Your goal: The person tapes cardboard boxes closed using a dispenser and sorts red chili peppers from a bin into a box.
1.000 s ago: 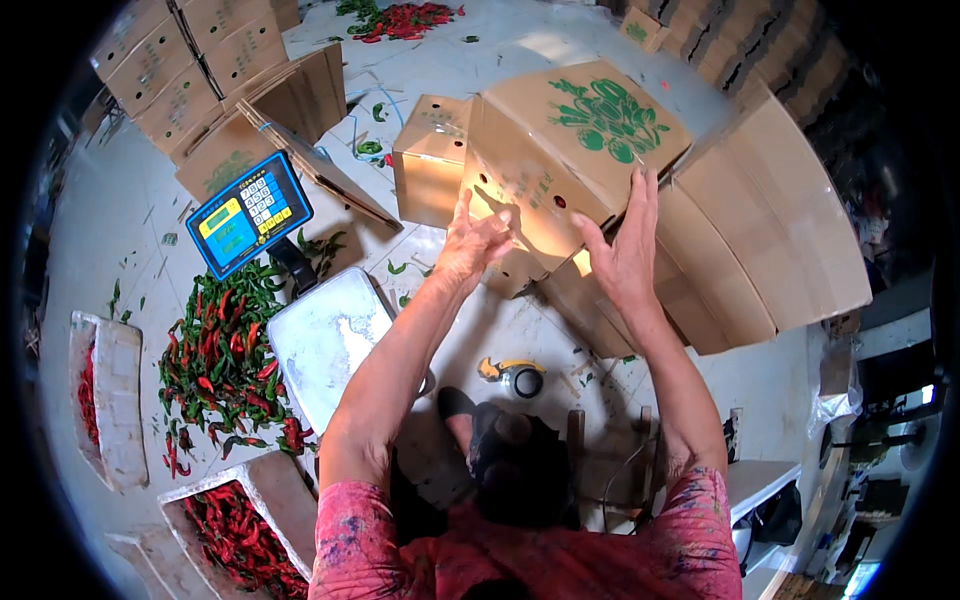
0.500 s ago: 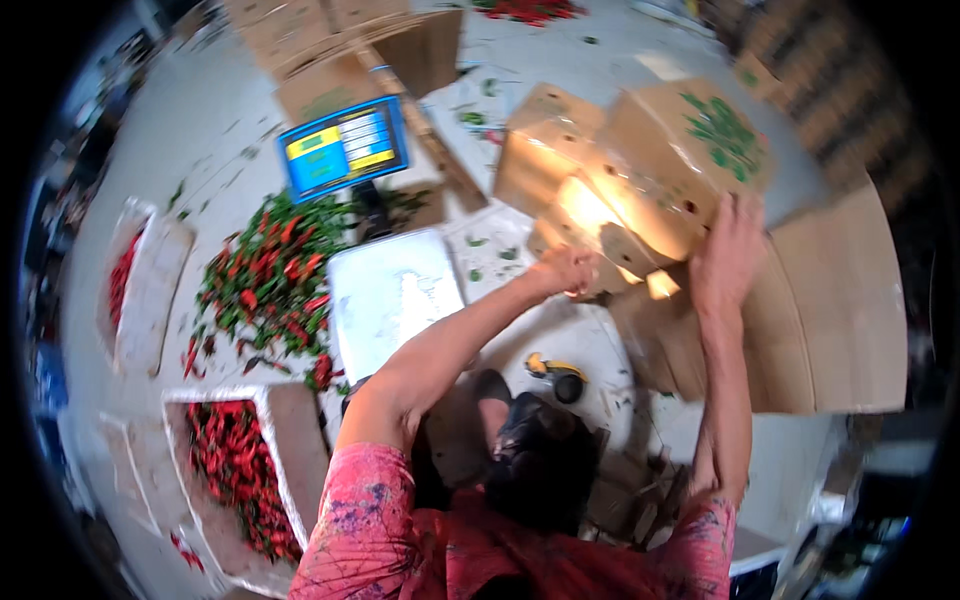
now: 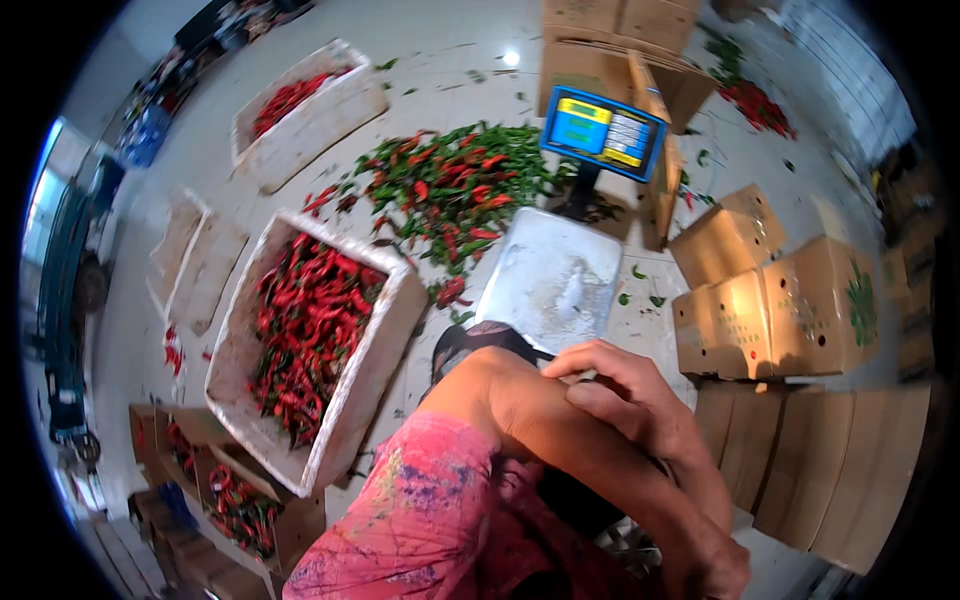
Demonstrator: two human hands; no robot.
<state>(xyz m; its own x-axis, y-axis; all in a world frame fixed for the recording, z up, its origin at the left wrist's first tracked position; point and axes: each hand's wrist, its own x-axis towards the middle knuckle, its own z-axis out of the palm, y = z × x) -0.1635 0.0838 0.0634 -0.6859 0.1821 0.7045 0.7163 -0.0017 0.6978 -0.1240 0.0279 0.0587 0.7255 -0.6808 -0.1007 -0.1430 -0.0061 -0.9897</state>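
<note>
While the right hand (image 3: 625, 400) lay flat, fingers loosely spread, on the person's own bent left arm (image 3: 520, 395), gripping nothing, the left hand was out of sight and its state could not be told. Just beyond sat the scale's steel platform (image 3: 550, 280), a white foam crate of red chillies (image 3: 310, 340) to its left, and cardboard boxes (image 3: 780, 310) to its right.

Right hand (image 3: 625, 395) on left arm (image 3: 560, 440)
</note>
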